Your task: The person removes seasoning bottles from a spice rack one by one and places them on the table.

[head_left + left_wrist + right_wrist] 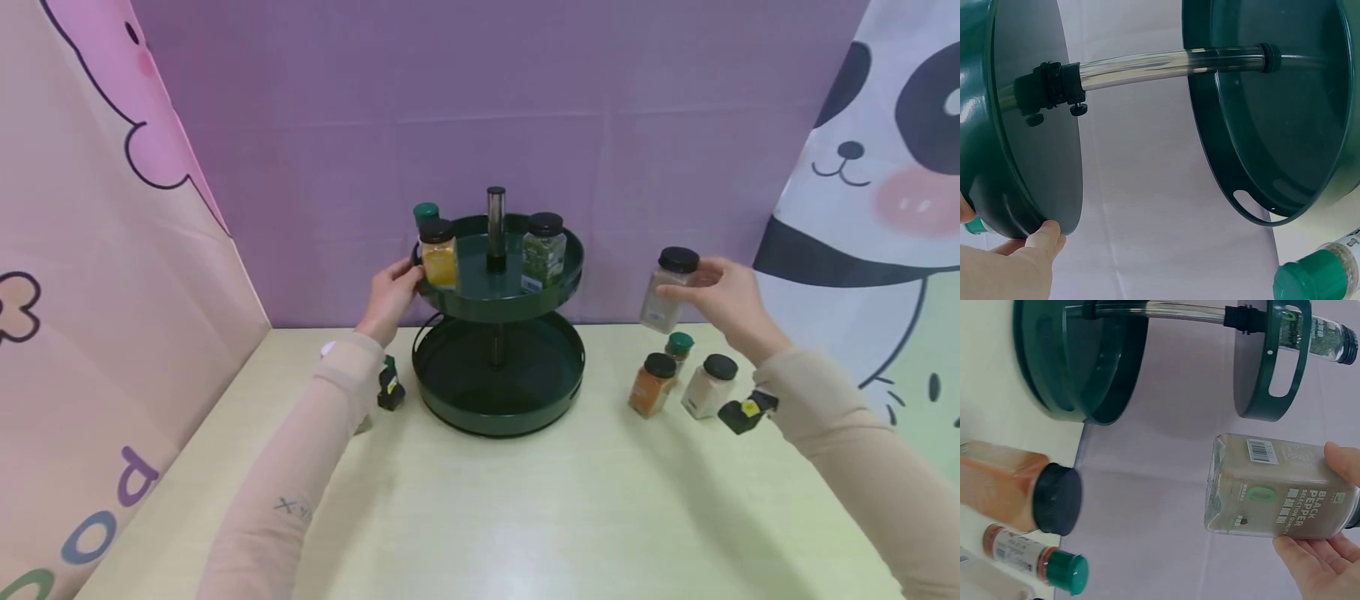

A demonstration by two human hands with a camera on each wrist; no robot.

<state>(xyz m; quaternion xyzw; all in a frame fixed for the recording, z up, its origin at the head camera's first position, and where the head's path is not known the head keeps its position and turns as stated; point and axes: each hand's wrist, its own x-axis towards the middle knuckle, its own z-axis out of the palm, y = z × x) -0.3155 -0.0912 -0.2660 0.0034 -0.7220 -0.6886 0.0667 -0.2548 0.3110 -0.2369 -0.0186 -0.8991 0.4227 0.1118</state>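
My right hand grips a black pepper jar with a black lid near its top, in the air right of the two-tier rack. Its label reads BLACK PEPPER in the right wrist view. My left hand holds the left edge of the rack's upper tray, fingertips at its underside in the left wrist view. On that tray stand a yellow spice jar, a green-lidded bottle behind it and a green herb jar. The dark green lower tray holds nothing.
Below the raised jar stand an orange spice jar, a small green-capped bottle and a pale jar. Another green-capped bottle stands left of the rack. A purple cloth hangs behind the table.
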